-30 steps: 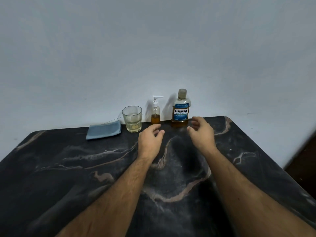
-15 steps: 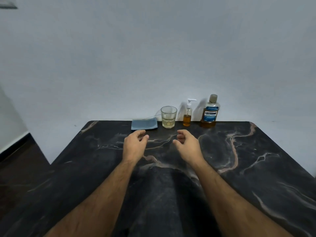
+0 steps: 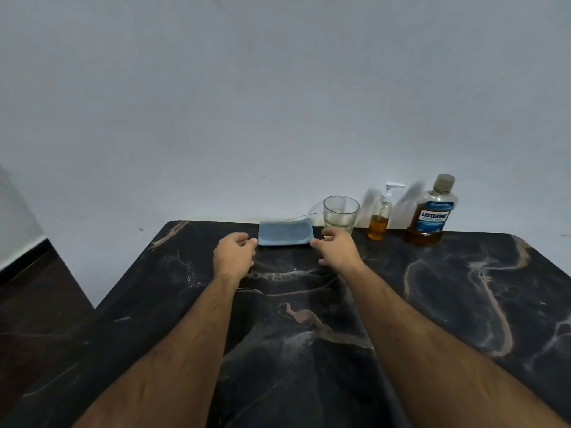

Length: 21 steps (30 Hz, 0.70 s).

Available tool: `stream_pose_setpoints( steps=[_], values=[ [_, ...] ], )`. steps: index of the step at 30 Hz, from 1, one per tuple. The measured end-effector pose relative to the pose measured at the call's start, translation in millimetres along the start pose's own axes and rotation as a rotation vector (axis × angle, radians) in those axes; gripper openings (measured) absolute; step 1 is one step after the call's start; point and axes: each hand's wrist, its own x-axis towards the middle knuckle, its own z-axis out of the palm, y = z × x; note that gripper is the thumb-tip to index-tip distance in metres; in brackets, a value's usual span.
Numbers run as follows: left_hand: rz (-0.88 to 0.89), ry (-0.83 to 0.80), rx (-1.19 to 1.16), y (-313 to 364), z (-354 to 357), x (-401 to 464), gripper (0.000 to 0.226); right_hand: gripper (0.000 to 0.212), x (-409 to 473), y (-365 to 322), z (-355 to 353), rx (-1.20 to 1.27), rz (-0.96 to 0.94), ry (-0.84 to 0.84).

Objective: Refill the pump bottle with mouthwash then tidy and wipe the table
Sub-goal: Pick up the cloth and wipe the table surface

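A small pump bottle (image 3: 380, 217) with amber liquid in its lower part stands at the back of the black marble table (image 3: 463, 304). Right of it is a Listerine mouthwash bottle (image 3: 432, 211), capped, with amber liquid low inside. A clear glass (image 3: 340, 214) with a little pale liquid stands left of the pump bottle. A folded blue cloth (image 3: 285, 232) lies flat at the table's back edge. My left hand (image 3: 234, 254) hovers at the cloth's left corner and my right hand (image 3: 336, 250) at its right corner. Both have loosely curled fingers and hold nothing.
A plain grey wall rises directly behind the table. The table's left edge runs diagonally, with dark floor (image 3: 37, 304) beyond it. All the objects stand in one row against the wall.
The view has swung left, so the bottles now sit to the right. Both hands have moved forward and left, from the table's middle to the two near corners of the blue cloth.
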Motion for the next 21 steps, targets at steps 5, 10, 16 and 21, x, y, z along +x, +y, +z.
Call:
stream_pose_setpoints(
  steps=[5,10,16,21],
  values=[
    [-0.033,0.007,0.09,-5,24,41,0.044,0.04,38,5,23,0.077,0.042,0.013],
    [-0.048,-0.012,0.237,-3,41,55,0.031,0.02,51,5,33,-0.014,0.023,0.028],
    [-0.15,-0.04,0.465,9,37,45,0.021,0.02,42,4,32,0.264,0.086,0.065],
    [-0.177,-0.099,0.281,15,19,11,0.016,0.024,9,11,11,0.514,0.172,0.023]
  ],
)
